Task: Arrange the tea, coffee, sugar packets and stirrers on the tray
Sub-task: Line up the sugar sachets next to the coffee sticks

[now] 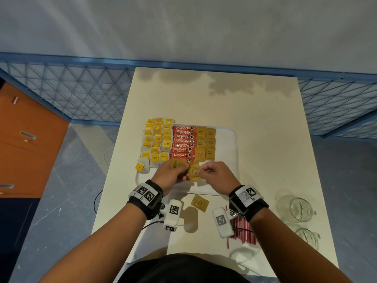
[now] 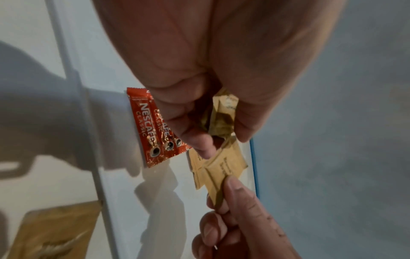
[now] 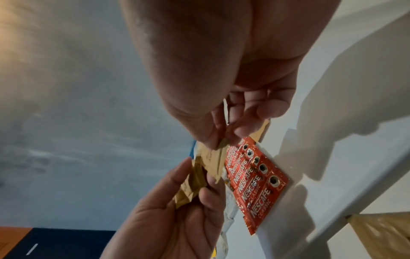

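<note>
Your left hand (image 1: 170,176) and right hand (image 1: 216,176) meet just above the near edge of the white tray (image 1: 232,160). The left fingers are curled around a small bunch of brown sugar packets (image 2: 223,115), and the right thumb and forefinger pinch the corner of one brown packet (image 1: 194,171) that hangs between the two hands.

On the tray, the tea bags (image 1: 157,139) fill the left side, with a few spilling past the left rim. The red coffee sticks (image 1: 183,144) run down the middle, and two short columns of sugar packets (image 1: 205,145) lie just to their right. One more sugar packet (image 1: 200,202) lies on the table just near of the tray. The red-striped stirrers (image 1: 242,231) wait in a pile at the near right, partly hidden under your right wrist.

The likely trouble is the loose bunch in your left hand. If you pull one packet away while the others are only lightly held, some could slide out and land on the tidy coffee row. A low wrist could also nudge the nearest sticks out of line.

The cream table (image 1: 265,119) has two glass mugs (image 1: 301,209) at its near right edge. Blue mesh fencing (image 1: 81,92) runs behind it, and an orange cabinet (image 1: 24,144) stands to the left on a grey floor.
</note>
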